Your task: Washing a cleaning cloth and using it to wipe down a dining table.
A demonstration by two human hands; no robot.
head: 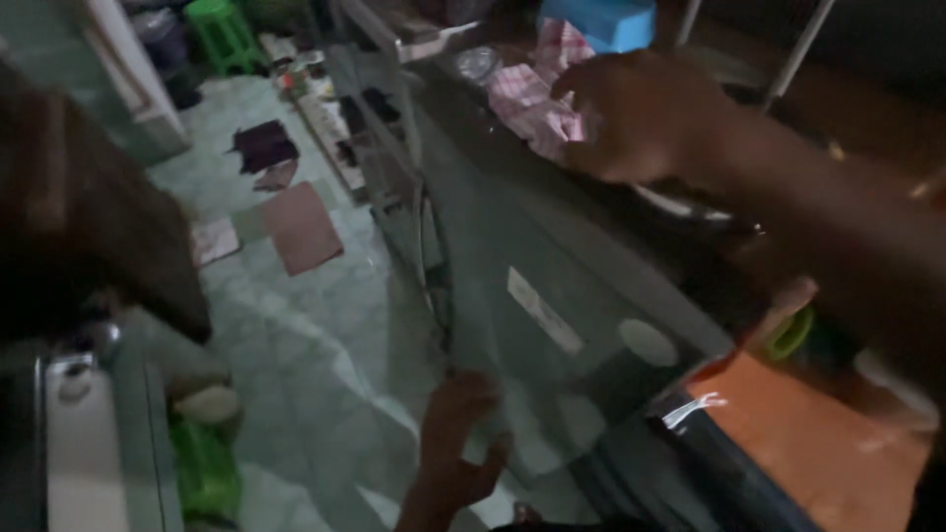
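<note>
My right hand (641, 113) is raised at the upper middle, fingers curled, its tips at the edge of a pink-and-white checked cloth (527, 99) lying on a dark counter top (591, 212). The dim, blurred picture hides whether the fingers grip the cloth. My left hand (458, 443) is low at the bottom middle, fingers apart and holding nothing, close to the grey side panel (552, 296) of the counter unit. A blue box (601, 20) stands just behind the cloth.
An orange surface (818, 443) and a green object (788, 335) lie at the lower right. On the tiled floor lie a reddish mat (301, 227) and a dark cloth (264, 146). Green stools stand at the top left (222, 30) and bottom left (202, 468).
</note>
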